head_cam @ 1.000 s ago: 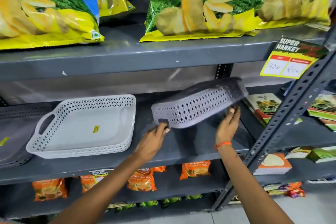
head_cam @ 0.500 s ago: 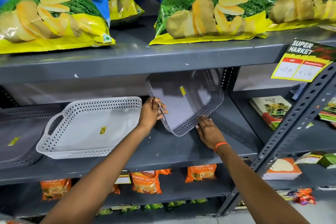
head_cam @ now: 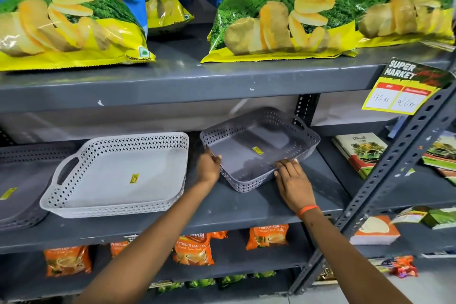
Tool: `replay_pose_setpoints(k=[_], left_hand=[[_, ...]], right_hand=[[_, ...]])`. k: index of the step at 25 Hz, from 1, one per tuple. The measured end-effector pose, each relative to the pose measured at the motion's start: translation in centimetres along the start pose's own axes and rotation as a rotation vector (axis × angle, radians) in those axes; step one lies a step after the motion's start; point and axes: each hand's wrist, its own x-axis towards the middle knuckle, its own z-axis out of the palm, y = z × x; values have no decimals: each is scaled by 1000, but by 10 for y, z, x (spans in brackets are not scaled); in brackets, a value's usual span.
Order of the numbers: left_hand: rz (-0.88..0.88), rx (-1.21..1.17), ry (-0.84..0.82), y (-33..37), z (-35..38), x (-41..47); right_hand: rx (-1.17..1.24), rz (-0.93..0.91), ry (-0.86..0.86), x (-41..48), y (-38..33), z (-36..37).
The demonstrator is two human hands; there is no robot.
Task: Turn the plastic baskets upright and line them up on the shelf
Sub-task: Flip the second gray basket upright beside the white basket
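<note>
Between the two hands, a dark grey basket is sitting open side up on the middle shelf, skewed so that one corner is pointing toward the shelf's front edge. On its near-left wall, the left hand is clamping the rim, thumb over the top edge and the remaining fingers hidden behind the perforated side. On its near-right wall, the right hand is lying with fingers spread and fingertips pressing on the rim; whether these are hooking over the edge or merely resting on it cannot be told. A small yellow sticker is showing on the basket floor between the two holds.

Just beyond the left hand, a light grey basket is standing upright, its handle cut-out facing away from the held basket. Further out on that side, a second dark basket is running off the picture's edge. Past the right hand, printed books are lying on the neighbouring shelf. Above the grip, crisp bags are occupying the upper shelf, and a price card is hanging at its right end. Below the forearms, orange tea packets are lining the lower shelf.
</note>
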Motion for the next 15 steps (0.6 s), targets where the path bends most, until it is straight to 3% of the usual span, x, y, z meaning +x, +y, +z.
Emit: replay_pose_setpoints(k=[2,5,8,15], left_hand=[[230,395,-38,-2,14,-24],[583,605,-245,-7,22,-48],[559,645,-365,-14,6,-48],[659,739,-307,-62,-53,-49]], right_hand=[[-5,-9,1,2,3,-1],[-17,-1,5,5,14,-3],[32,9,44,1,7,-4],[199,-39,130,-40,-67,-2]])
